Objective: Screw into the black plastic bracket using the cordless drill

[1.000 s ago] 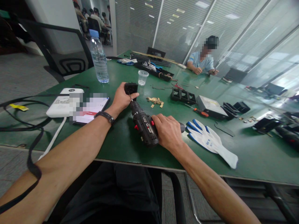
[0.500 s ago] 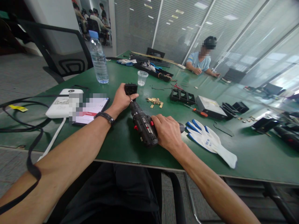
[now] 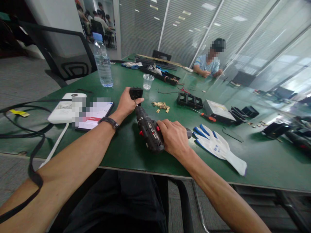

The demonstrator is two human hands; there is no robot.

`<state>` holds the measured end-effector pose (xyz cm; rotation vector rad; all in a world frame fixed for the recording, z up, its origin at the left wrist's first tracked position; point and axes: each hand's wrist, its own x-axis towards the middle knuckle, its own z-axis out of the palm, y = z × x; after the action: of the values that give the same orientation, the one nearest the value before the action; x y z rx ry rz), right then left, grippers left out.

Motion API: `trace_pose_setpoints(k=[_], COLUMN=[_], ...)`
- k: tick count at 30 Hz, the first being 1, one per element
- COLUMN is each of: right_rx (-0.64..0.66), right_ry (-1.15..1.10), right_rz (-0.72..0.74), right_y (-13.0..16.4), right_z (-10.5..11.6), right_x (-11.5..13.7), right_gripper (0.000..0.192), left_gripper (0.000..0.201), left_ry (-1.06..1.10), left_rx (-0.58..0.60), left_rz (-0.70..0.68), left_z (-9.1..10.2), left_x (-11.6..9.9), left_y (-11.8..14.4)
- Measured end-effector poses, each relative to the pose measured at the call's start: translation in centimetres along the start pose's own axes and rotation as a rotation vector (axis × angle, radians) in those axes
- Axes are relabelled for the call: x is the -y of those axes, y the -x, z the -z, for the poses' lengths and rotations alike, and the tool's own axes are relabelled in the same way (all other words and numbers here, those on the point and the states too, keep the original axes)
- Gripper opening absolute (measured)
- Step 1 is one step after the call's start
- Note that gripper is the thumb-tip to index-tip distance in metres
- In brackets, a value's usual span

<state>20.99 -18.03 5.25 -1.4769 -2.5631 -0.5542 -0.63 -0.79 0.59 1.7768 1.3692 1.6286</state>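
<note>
Holding near-motionless: over the last second neither the left hand [image 3: 125, 103] nor the right hand [image 3: 175, 136] has shifted noticeably. Left is wrapped around a small black block [image 3: 136, 93], thumb across its near side. Right is clenched around the handle of a black drill [image 3: 150, 131], nose pointed away from the body, toward the block. Trigger finger hidden; cannot tell whether the drill is running. Its tip appears to meet the block close by the left thumb; contact too small to confirm. My reading: such steadiness suggests the drill is being kept lined up on one spot.

Block is over the green table [image 3: 121, 150], left of a loose heap of brass pieces [image 3: 161, 106]. Clearest change: a co-worker [image 3: 206, 63] opposite has brought one hand in and up; likely no bearing on the work here.

Containers: clear plastic cup [image 3: 148, 81], upright, beyond the block; contents unreadable. Bottle [image 3: 104, 66], upright, capped, water inside. Black frame [image 3: 188, 103], right of the brass, open compartments, nothing identifiable within. Long black tray [image 3: 155, 74] farther back: crumpled whitish and blue stuff, hard to sort.
</note>
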Motion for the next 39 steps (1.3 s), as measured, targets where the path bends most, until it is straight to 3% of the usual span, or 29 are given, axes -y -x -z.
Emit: trace_pose_setpoints(k=[39], right_rx=[-0.019], right_ry=[-0.005], right_rz=[0.003], right_y=[0.05], right_z=[-0.14], right_x=[-0.03], right_gripper=[0.03], left_gripper=[0.047], left_ry=[-0.011], left_rx=[-0.001], left_rz=[-0.014], left_z=[0.04], left_x=[-0.47], left_y=[0.17])
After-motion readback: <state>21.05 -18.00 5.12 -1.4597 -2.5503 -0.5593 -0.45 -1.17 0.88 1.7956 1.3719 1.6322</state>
